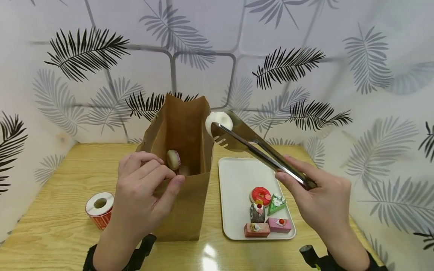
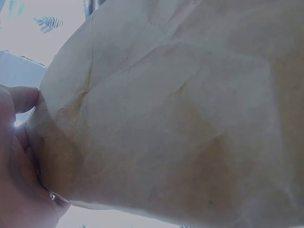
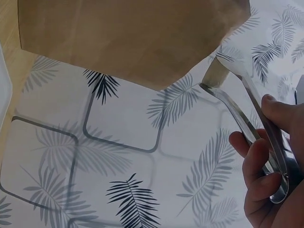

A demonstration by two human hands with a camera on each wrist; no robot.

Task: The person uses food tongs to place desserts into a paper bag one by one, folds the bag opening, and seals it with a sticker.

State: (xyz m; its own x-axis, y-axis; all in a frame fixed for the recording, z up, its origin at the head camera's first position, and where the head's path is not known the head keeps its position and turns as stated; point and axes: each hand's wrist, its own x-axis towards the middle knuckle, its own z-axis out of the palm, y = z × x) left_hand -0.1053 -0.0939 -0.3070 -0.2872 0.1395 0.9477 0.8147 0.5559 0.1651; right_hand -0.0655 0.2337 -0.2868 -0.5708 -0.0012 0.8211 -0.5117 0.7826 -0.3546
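Note:
In the head view, my left hand [image 1: 144, 192] grips the near left rim of a standing brown paper bag [image 1: 183, 210], whose mouth gapes open. The left wrist view shows the thumb and fingers on either side of the bag's edge. My right hand [image 1: 322, 192] holds metal tongs [image 1: 271, 160], fingers on one arm and thumb on the other. Between the tong tips sits a white round, donut-like piece [image 1: 223, 119], raised beside the bag's right rim. A cream-coloured toy pastry [image 1: 173, 159] with pinkish specks lies inside the bag; the bag's lower inside is hidden.
Right of the bag lies a white tray [image 1: 235, 180] bearing a red donut [image 1: 261, 196], a green triangular cake slice [image 1: 277, 203], a dark roll cake [image 1: 257, 213] and pink cake pieces [image 1: 278, 225]. A roll of red labels [image 1: 100, 210] stands left on the wooden table [image 1: 61, 195].

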